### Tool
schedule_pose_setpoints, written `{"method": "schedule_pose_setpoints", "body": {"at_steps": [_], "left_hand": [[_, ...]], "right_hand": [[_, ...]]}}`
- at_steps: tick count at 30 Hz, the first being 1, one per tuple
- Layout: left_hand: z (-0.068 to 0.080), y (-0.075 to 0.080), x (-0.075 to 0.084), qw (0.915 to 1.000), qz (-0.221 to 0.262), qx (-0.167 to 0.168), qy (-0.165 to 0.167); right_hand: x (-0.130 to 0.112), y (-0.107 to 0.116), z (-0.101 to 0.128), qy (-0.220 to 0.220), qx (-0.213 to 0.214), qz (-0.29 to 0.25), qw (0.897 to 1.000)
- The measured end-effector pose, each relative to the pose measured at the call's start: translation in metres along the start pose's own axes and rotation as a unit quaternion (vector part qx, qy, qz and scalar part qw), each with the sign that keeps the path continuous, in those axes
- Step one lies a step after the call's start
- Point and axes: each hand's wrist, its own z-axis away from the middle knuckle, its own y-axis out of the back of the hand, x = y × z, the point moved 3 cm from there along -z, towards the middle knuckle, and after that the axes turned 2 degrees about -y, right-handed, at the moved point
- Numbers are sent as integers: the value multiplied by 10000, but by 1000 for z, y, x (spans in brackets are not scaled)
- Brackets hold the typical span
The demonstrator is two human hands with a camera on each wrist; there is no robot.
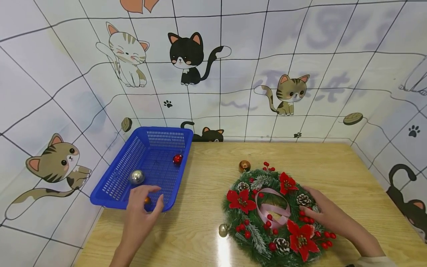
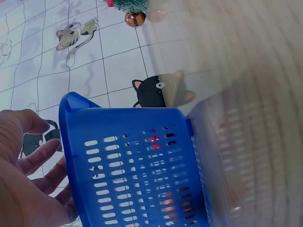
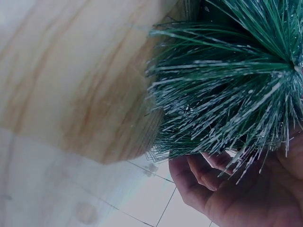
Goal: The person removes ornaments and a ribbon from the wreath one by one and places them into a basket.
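Note:
My left hand point(image 1: 141, 207) hovers over the near rim of a blue plastic basket point(image 1: 115, 163), thumb and fingers bent but apart, with nothing between them. Beyond its fingers an orange ball point(image 1: 147, 200) shows in the basket, partly hidden. A silver ball point(image 1: 136, 177) and a red ball point(image 1: 178, 159) also lie inside. My right hand point(image 1: 321, 209) grips the right side of a green Christmas wreath point(image 1: 257, 226), thumb on top. The right wrist view has its fingers point(image 3: 189, 182) under the frosted needles. Red poinsettias, berries, pinecones and a pink ribbon point(image 1: 273, 196) decorate the wreath.
A copper ball point(image 1: 244, 165) touches or nearly touches the wreath's far edge, and a pale gold ball point(image 1: 223, 230) sits at its left edge. The wooden table point(image 1: 207, 178) meets a cat-printed wall covering point(image 1: 240, 74) at the back and sides.

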Motion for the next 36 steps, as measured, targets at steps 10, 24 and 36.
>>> {"method": "schedule_pose_setpoints", "body": {"at_steps": [10,24,36], "left_hand": [[0,-11,13,9990,120,-347,-252],[3,-31,41,9935,549,-846,-527],[16,-59,64,9826,598,-1447,-998]], "right_hand": [[2,0,0,33,44,188,9998],[3,0,1,62,87,234,9997],[2,1,0,106,71,223,9997]]}}
